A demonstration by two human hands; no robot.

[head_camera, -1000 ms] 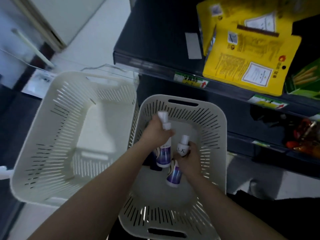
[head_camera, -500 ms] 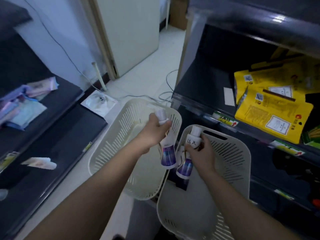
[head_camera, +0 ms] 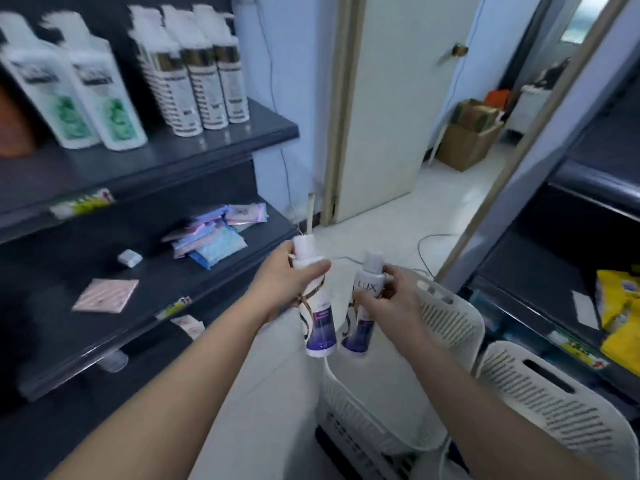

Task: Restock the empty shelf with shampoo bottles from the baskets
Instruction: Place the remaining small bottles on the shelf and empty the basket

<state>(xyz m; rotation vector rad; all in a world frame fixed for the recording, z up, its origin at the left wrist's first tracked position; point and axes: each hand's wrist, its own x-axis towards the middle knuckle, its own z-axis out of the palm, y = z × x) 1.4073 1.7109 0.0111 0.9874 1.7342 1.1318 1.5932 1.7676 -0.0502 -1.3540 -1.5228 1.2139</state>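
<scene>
My left hand [head_camera: 289, 284] grips a white shampoo bottle with a purple base [head_camera: 317, 313] upright in the air. Beside it my right hand [head_camera: 391, 299] grips a second white and purple LUX bottle [head_camera: 363, 306]. Both bottles hang above the floor, up and left of two cream slotted baskets [head_camera: 446, 317] [head_camera: 554, 403]. A dark shelf unit [head_camera: 194, 147] stands at the left, its top board holding several large white shampoo bottles [head_camera: 204, 67] at the back with bare board in front.
The lower left shelf [head_camera: 145, 292] carries pastel packets [head_camera: 211, 237] and a pink sachet. Another dark shelf at the right holds yellow packs [head_camera: 620, 320]. A pale door [head_camera: 398, 98], a floor cable and cardboard boxes [head_camera: 467, 133] lie ahead on the white floor.
Both hands lifted a bottle each out of the right basket. The view swung up and left, from the baskets and right shelf to the left shelf unit.
</scene>
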